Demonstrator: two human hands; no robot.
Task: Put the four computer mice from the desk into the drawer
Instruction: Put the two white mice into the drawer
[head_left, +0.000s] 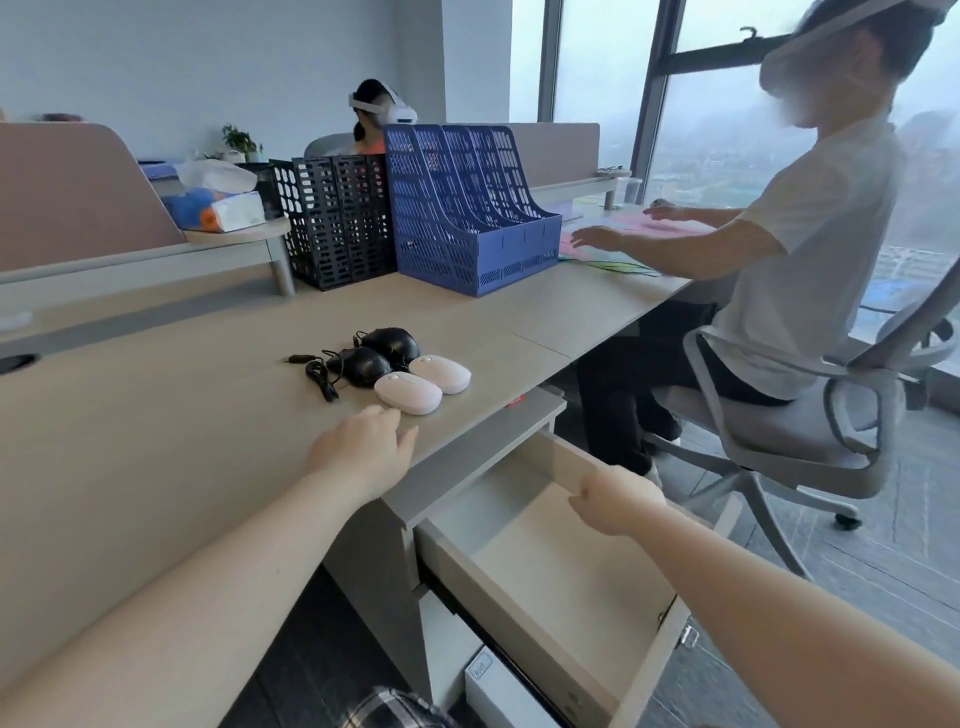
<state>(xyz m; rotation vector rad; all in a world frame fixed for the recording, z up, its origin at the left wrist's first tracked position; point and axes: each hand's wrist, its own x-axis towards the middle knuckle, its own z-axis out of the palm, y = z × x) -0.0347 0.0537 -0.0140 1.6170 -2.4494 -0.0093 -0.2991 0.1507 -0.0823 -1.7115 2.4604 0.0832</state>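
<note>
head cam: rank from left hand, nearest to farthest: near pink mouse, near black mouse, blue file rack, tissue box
From the left hand:
1. Near pink mouse, just past the fingertips.
2. Near black mouse, behind it, cable trailing left.
3. Blue file rack, mid-desk, farther back.
4. Tissue box, on the raised shelf, back left.

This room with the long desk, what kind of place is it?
Most likely an office. A long shared desk holds file racks, a person sits on a swivel chair, and computer mice lie above an open drawer.

Four mice (400, 370) on desk (156, 415) — drawer (545, 561) below-right, seemingly bare.
</note>
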